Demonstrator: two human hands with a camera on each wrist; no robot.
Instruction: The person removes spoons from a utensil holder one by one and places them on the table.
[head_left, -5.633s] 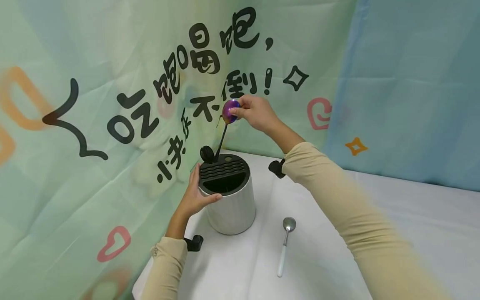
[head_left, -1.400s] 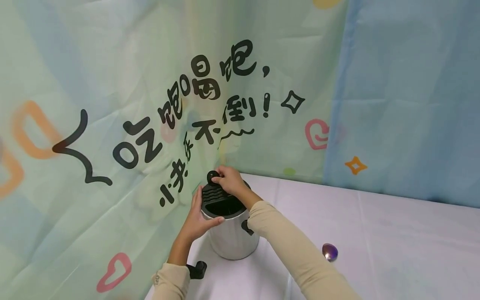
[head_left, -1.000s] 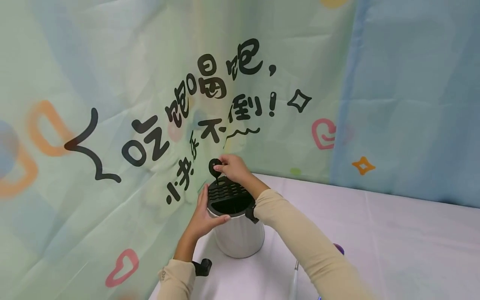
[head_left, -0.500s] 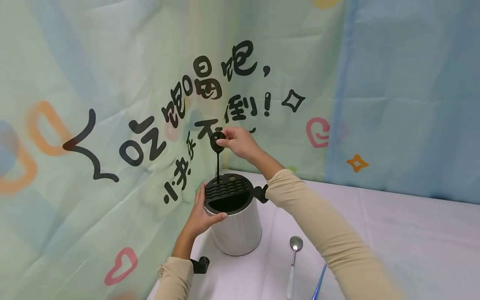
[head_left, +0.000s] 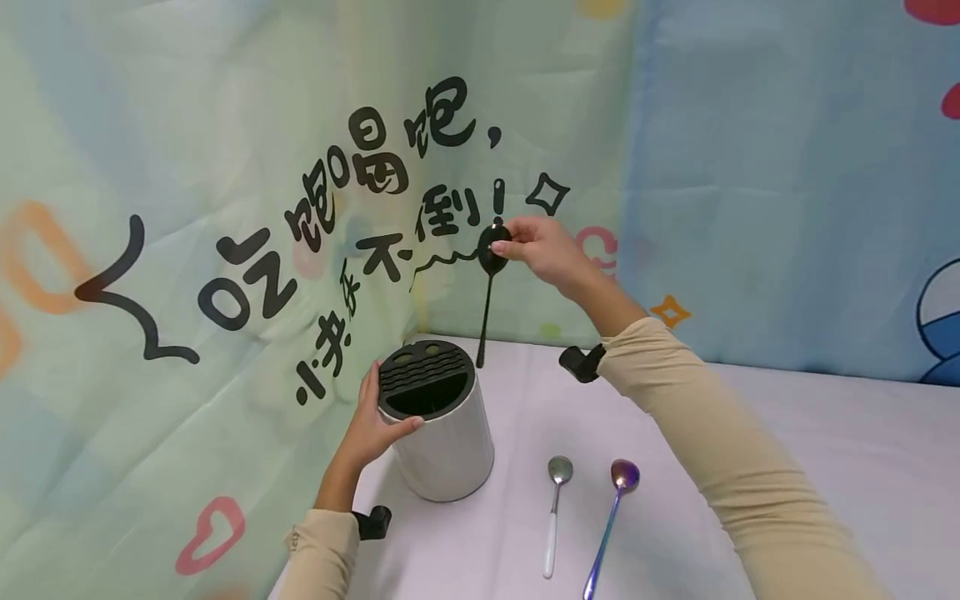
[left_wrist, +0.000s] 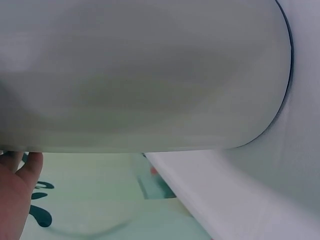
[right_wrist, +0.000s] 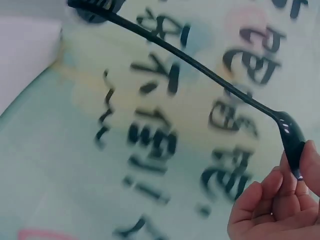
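High beside the container, my right hand [head_left: 543, 250] pinches a black spoon [head_left: 491, 260] by its bowl, with the handle hanging down. In the right wrist view, thumb and fingers meet at the tip of the spoon's bowl. The handle end hangs just right of the rim of a white cylindrical utensil holder [head_left: 452, 458]. This holder has a black slotted lid with a wide front opening. My left hand [head_left: 369, 429] holds its upper left side, thumb across the front below the rim. The left wrist view is mostly filled by the holder's smooth wall [left_wrist: 150, 75].
On the white table [head_left: 517, 533], right of the holder, lie a silver spoon with a white handle [head_left: 553, 533] and a purple-blue metallic spoon [head_left: 603, 533]. A printed fabric backdrop [head_left: 247, 433] stands close behind and left of the holder.
My right hand, which earlier held the purple-blue spoon that now lies on the table, has drawn the black spoon up out of the lid and rightward. The left hand keeps holding the holder.
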